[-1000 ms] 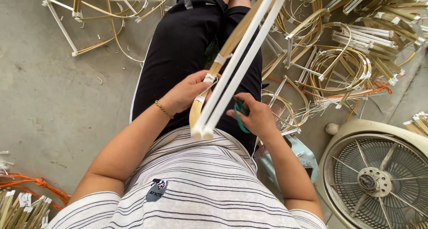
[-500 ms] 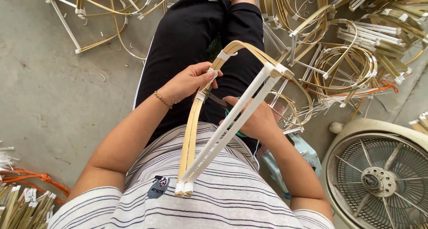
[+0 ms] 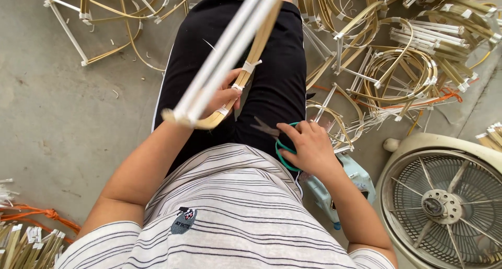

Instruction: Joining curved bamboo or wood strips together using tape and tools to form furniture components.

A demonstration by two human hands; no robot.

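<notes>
Seated person, seen from above; black trousers, striped shirt, concrete floor (image 3: 68,122) all round.

Left hand (image 3: 222,99) over the lap, fingers clamped on a bamboo frame (image 3: 230,52): white straight sticks bound with pale tape to a curved tan strip. The frame slants from the hand up toward the top edge of the view, its near end jutting out past the hand on the left side, above the left forearm. It is held in the air, clear of the floor.

Right hand (image 3: 308,148) low on the right thigh, fingers curled through the green handle loop of a pair of scissors (image 3: 274,138). Blades point left across the black trouser cloth; they look nearly together, though I cannot tell for sure. The two hands are apart, the scissors not touching the frame.

Floor, upper right: a heap of finished frames (image 3: 402,54), bent tan hoops and white sticks tangled together, an orange cord running through. Upper left: a few loose frames (image 3: 104,23). Lower left corner: a bundle of cut strips (image 3: 23,245) with orange cord beside it. Lower right corner: a cream floor fan (image 3: 444,201) lying face up, just beside the right elbow. A pale blue object (image 3: 340,182) sits under the right forearm.
</notes>
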